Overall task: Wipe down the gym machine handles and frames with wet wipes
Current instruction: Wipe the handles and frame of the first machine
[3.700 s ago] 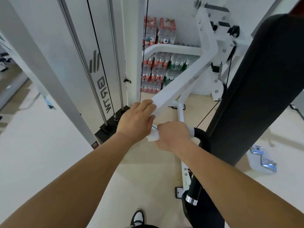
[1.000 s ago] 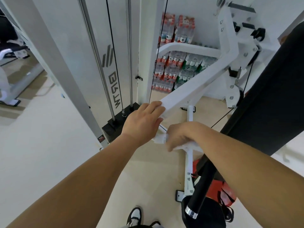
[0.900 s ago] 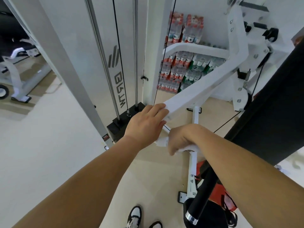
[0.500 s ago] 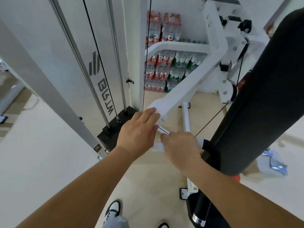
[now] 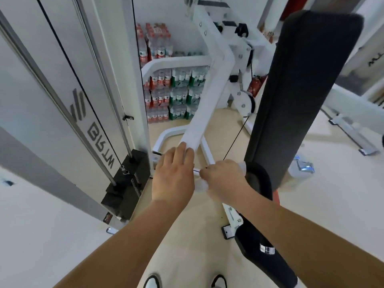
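Note:
A white machine arm [image 5: 204,107] slopes down from the upper right toward me. My left hand [image 5: 173,175] lies over its near end, fingers wrapped on top of the bar. Just to the right, my right hand [image 5: 223,179] grips a white wet wipe [image 5: 201,185] bunched around the bar where it meets the black foam handle [image 5: 258,179]. Only small bits of the wipe show at both sides of my fist. The handle curves down to a chrome ring below my right forearm.
A tall black back pad [image 5: 297,90] stands close on the right. The weight stack [image 5: 126,183], guide rods and cable sit to the left. Stacked water bottle packs [image 5: 172,94] fill the back corner. A wipes packet [image 5: 302,166] lies on the floor right.
The view has swung and tilted down; both hands stay on the bar end. My right hand has rolled round the bar with the wipe and sits close against the black handle.

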Action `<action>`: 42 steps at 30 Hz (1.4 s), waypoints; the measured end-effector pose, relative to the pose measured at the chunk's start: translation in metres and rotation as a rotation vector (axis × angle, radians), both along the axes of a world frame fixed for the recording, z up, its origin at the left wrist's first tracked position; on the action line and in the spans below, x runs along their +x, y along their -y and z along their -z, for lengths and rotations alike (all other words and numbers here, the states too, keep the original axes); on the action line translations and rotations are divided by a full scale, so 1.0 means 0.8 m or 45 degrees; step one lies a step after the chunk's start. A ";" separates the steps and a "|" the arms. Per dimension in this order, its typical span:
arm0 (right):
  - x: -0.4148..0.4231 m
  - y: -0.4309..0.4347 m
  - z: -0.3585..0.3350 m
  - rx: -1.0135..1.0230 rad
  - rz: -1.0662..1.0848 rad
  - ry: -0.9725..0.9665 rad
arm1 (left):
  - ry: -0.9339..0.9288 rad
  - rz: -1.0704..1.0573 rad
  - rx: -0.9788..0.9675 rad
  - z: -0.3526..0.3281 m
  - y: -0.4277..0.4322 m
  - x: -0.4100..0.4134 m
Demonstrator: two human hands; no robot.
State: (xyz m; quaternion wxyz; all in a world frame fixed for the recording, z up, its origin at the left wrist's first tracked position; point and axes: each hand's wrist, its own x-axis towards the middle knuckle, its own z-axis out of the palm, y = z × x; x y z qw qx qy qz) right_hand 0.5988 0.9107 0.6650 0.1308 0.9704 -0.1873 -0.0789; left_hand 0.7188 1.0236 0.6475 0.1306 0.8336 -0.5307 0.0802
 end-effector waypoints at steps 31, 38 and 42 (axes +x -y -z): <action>-0.008 0.035 -0.037 0.304 0.099 -0.296 | -0.041 -0.079 0.065 -0.006 0.005 -0.006; 0.005 0.079 -0.056 0.837 0.472 -0.611 | -0.026 -0.056 0.022 -0.005 0.002 -0.006; -0.014 0.051 -0.044 0.312 0.242 -0.344 | -0.011 -0.068 0.039 -0.008 0.003 -0.009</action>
